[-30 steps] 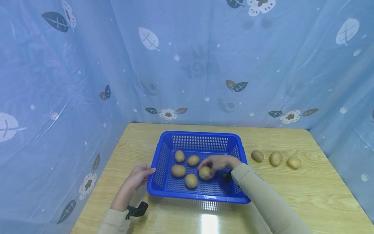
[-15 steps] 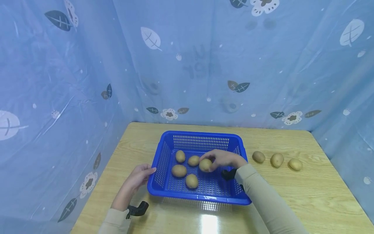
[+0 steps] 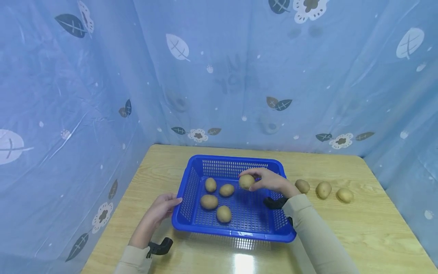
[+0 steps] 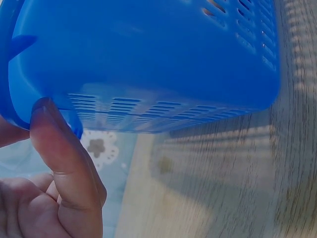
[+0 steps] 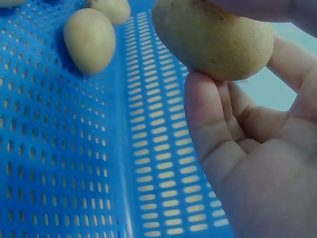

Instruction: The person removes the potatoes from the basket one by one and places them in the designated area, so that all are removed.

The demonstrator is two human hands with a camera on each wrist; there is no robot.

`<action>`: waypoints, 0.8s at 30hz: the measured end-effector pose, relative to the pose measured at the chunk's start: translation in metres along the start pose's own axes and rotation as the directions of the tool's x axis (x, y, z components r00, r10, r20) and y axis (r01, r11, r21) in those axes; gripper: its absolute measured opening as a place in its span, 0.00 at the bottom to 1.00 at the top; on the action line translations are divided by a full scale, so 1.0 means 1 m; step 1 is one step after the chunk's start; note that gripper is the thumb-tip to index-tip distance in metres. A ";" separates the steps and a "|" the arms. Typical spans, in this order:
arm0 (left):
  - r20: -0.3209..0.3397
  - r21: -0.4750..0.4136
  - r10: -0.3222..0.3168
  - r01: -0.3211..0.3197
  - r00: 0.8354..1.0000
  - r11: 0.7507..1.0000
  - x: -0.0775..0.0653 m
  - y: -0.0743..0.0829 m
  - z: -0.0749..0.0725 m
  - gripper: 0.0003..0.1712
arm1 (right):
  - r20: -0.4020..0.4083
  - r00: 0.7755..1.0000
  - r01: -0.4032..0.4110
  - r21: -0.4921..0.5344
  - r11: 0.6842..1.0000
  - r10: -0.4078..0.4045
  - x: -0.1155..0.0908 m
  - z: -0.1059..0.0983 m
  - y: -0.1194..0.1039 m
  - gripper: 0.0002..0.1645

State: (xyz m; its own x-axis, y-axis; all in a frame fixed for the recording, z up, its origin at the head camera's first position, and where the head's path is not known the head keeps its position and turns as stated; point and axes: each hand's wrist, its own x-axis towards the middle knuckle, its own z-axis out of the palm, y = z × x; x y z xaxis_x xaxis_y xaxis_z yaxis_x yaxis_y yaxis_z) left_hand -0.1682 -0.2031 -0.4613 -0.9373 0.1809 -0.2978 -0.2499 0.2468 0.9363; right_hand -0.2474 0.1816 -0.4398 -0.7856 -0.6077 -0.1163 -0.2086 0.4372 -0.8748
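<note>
A blue plastic basket (image 3: 236,233) with slotted walls stands on the wooden table. My left hand (image 3: 163,207) grips the basket's left rim; in the left wrist view a finger (image 4: 64,158) hooks under that rim. Over the right half of the basket, my right hand (image 3: 268,179) holds a potato (image 3: 246,182) between thumb and fingers. The right wrist view shows the same held potato (image 5: 215,42) raised above the basket floor. Several other potatoes lie inside on the left, among them a large oval one (image 3: 209,201) and a rounder one (image 3: 224,214).
To the right of the basket, three potatoes sit in a row on the table (image 3: 369,228): a darker one (image 3: 302,186), a middle one (image 3: 323,190) and a paler one (image 3: 345,195). A blue patterned curtain (image 3: 219,83) hangs behind and at both sides.
My right hand has lifted the potato off the basket floor and carried it back and slightly to the right. The left hand keeps its place on the rim.
</note>
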 end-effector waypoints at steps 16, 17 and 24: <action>-0.020 0.000 -0.018 0.018 1.000 1.000 0.001 -0.002 0.000 0.19 | -0.157 0.988 0.002 0.106 0.994 0.015 -0.027 -0.018 0.001 0.35; -0.023 -0.002 -0.022 0.022 0.999 1.000 0.001 -0.003 0.000 0.19 | -0.169 0.985 0.001 0.126 0.992 0.021 -0.030 -0.019 0.001 0.36; -0.021 -0.002 -0.019 0.019 1.000 1.000 0.000 -0.003 -0.001 0.20 | -0.256 0.966 0.005 0.187 0.982 0.043 -0.047 -0.029 0.000 0.36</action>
State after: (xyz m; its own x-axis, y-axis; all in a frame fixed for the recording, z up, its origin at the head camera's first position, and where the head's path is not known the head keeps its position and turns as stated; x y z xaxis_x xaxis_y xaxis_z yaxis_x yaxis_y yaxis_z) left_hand -0.1681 -0.2045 -0.4641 -0.9372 0.1563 -0.3118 -0.2682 0.2484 0.9308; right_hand -0.2277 0.2292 -0.4210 -0.9169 -0.3979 -0.0299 -0.1004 0.3025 -0.9479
